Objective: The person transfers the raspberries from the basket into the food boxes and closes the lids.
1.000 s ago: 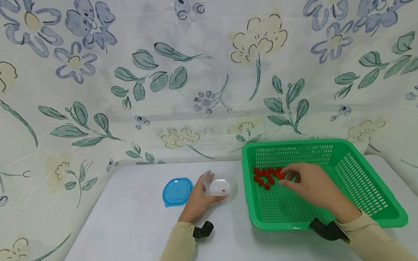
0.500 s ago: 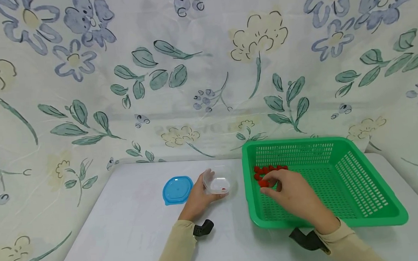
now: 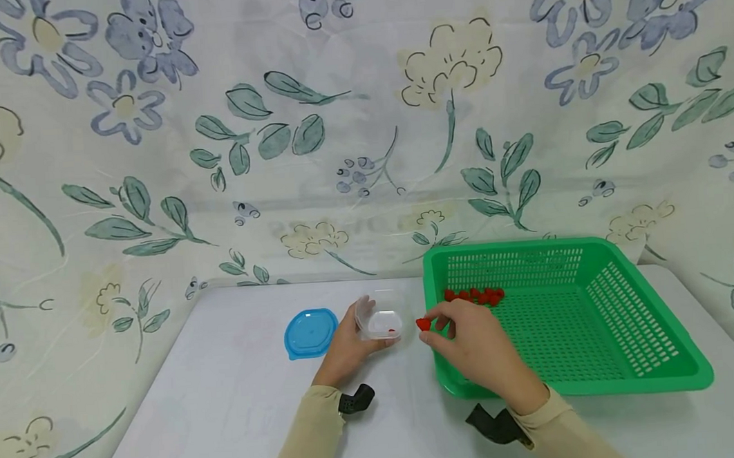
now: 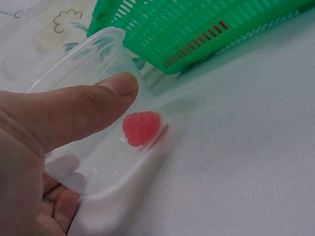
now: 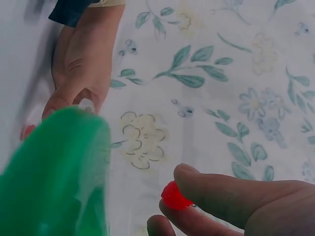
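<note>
My left hand (image 3: 350,347) grips a small clear plastic container (image 4: 106,162) by its side, thumb across the near wall. Inside it, one red raspberry (image 4: 141,129) shows through the plastic near the bottom. Between thumb and fingers my right hand (image 3: 472,337) pinches another raspberry (image 5: 176,195), held over the left rim of the green basket (image 3: 575,387). That rim looms large and close in the right wrist view. Several more raspberries (image 3: 475,295) lie in the basket's far left corner.
A blue lid (image 3: 311,333) lies flat on the white table (image 3: 226,402), left of my left hand. Behind the table hangs a floral cloth (image 3: 363,153). The basket takes up the right side of the table.
My right hand has moved left from among the raspberries to the basket's left rim, a raspberry pinched in its fingers. The left hand has kept its grip on the container in the same place.
</note>
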The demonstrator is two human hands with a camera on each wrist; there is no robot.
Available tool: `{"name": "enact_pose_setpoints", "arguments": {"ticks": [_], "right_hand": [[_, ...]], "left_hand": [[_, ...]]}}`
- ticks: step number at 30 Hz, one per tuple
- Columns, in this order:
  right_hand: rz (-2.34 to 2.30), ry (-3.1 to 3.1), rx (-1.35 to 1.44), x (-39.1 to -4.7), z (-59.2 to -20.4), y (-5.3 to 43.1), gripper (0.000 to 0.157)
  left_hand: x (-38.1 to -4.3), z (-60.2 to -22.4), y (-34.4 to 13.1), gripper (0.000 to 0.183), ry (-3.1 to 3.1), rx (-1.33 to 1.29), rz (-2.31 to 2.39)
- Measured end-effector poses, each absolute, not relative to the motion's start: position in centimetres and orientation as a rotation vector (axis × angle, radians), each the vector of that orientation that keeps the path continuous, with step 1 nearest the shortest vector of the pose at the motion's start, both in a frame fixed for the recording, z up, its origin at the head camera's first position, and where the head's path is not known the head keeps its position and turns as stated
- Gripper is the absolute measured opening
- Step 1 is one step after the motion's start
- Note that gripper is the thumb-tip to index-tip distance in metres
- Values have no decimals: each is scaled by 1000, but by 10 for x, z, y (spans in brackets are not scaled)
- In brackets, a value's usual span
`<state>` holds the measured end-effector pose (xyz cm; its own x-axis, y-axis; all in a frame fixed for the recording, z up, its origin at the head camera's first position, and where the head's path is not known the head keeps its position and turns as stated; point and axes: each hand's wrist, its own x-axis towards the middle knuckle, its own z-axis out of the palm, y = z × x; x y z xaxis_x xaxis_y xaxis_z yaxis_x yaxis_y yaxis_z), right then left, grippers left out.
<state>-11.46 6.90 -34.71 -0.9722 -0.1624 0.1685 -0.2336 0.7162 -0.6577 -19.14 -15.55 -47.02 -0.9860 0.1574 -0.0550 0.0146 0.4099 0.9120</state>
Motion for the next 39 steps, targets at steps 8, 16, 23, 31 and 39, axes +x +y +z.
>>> {"name": "enact_pose_setpoints", "arguments": {"ticks": [8, 16, 23, 31, 39], "right_hand": [[1133, -2797, 356, -135, -348, 55, 17], [1199, -2776, 323, -144, -353, 37, 15], [1227, -2755, 317, -143, -359, 11, 14], [1216, -2706, 174, -142, -375, -21, 16], [1183, -2586, 4, -147, -402, -39, 19]], "left_hand": [[-193, -471, -157, 106, 2526, 142, 1620], [-193, -470, -154, 102, 2536, 123, 1584], [-195, -469, -155, 96, 2550, 162, 1579], [-197, -468, -156, 84, 2586, 260, 1543], [-199, -468, -156, 79, 2595, 251, 1535]]}}
